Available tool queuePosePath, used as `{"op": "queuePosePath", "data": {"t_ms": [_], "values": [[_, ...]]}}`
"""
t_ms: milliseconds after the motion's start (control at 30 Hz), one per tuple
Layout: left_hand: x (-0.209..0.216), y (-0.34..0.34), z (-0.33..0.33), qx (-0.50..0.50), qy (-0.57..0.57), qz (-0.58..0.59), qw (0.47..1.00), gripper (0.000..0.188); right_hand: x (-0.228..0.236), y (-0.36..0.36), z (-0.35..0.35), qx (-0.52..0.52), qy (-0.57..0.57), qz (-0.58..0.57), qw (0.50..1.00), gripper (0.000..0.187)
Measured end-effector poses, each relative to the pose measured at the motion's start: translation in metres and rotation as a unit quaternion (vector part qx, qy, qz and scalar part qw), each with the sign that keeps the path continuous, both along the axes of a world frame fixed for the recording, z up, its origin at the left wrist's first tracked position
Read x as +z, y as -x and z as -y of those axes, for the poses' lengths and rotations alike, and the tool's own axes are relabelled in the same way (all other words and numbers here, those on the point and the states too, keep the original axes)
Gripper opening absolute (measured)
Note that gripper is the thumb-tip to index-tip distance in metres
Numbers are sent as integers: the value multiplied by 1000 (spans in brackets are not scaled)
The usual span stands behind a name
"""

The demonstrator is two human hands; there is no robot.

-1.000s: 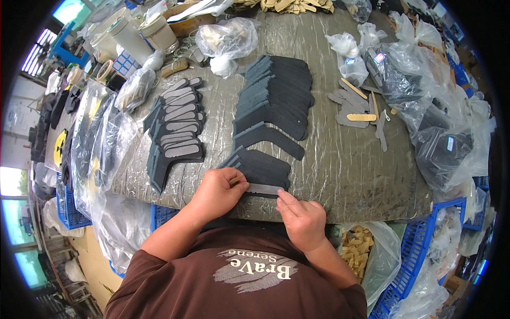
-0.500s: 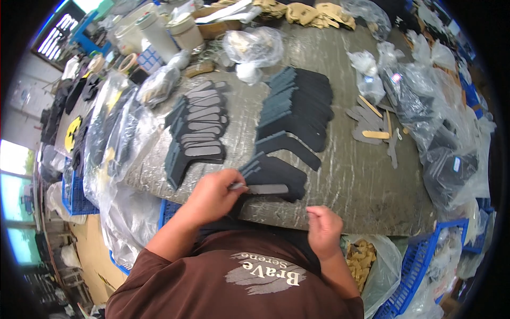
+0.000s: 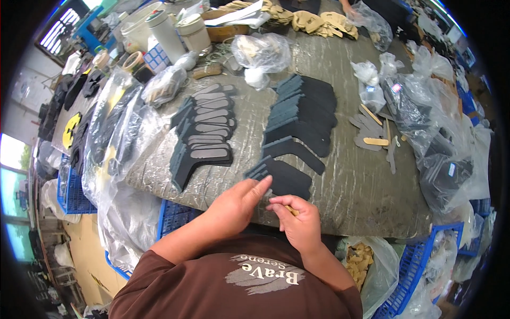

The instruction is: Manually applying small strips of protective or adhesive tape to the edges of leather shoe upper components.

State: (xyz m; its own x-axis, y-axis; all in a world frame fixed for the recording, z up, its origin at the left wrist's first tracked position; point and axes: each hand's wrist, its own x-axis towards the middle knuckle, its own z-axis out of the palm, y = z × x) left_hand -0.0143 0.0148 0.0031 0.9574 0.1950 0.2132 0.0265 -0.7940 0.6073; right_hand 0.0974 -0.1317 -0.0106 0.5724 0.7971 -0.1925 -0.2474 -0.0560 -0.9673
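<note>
My left hand [image 3: 239, 206] is closed at the table's near edge, its thumb on top and its other fingers mostly hidden. A small bit of a grey strip [image 3: 269, 193] shows at its fingertips. My right hand [image 3: 300, 220] is right beside it, pinching a short tan stick-like piece [image 3: 291, 210]. Just beyond both hands lie dark cut fabric pieces [image 3: 289, 178] with teal edges. Farther off, an overlapping stack of similar dark pieces [image 3: 313, 106] stretches away. To the left, another row of dark pieces carries grey looped strips [image 3: 210, 127].
Loose grey scraps and a flat wooden stick [image 3: 376, 142] lie at right on the table [image 3: 366, 196]. Plastic bags [image 3: 419, 106] crowd the right edge. Tubs [image 3: 191, 32] and tan gloves [image 3: 319, 24] stand at the back. A blue crate [image 3: 419, 271] is below. Another person's hand [image 3: 349, 8] shows far off.
My right hand has moved left to meet my left hand, which has turned and shifted right. The grey strip, mostly visible before, is now largely hidden. Another person's hand has appeared at the back.
</note>
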Motion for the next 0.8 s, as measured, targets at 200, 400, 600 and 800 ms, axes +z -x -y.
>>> {"op": "queuePosePath", "data": {"t_ms": [200,400,600,800], "values": [[-14,-12,13,-29,-47,73,996,64,-1,0,5,-25,0,-33,999,14],[-12,-13,18,-27,-61,69,995,69,-4,-2,7,-29,-9,9,1000,10],[-13,-12,20,-43,-24,32,998,68,-5,-7,11,-15,-11,-86,996,6],[-14,-14,22,-45,-19,49,998,70,-4,-7,13,-17,-4,-75,997,4]]}}
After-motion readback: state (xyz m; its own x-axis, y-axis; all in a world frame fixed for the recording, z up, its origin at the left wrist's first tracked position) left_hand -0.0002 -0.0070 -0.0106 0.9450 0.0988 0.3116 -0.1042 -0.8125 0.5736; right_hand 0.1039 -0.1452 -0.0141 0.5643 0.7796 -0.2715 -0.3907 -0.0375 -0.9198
